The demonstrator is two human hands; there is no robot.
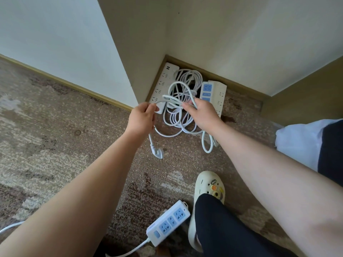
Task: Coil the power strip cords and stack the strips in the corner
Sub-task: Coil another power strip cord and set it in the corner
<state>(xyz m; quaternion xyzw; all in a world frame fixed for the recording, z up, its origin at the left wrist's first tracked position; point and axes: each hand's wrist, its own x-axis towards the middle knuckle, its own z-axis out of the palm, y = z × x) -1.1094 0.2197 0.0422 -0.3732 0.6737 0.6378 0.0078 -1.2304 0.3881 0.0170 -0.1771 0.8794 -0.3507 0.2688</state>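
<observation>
A long white power strip [161, 84] lies in the corner along the left wall. Beside it, to the right, lies a cream strip with blue sockets [213, 93]. White cord loops [182, 84] are piled between them. My right hand [201, 114] grips a bundle of cord loops above the pile. My left hand [142, 117] pinches a strand of the same cord, and its white plug [157, 152] dangles below that hand. A third white strip with blue sockets [168, 222] lies on the carpet by my foot, its cord trailing toward the bottom edge.
Brown patterned carpet [55, 145] covers the floor. Walls with a wooden skirting board [74, 87] form the corner. My foot in a cream clog [206, 190] stands at lower right. A white cloth [297, 141] shows at the right edge.
</observation>
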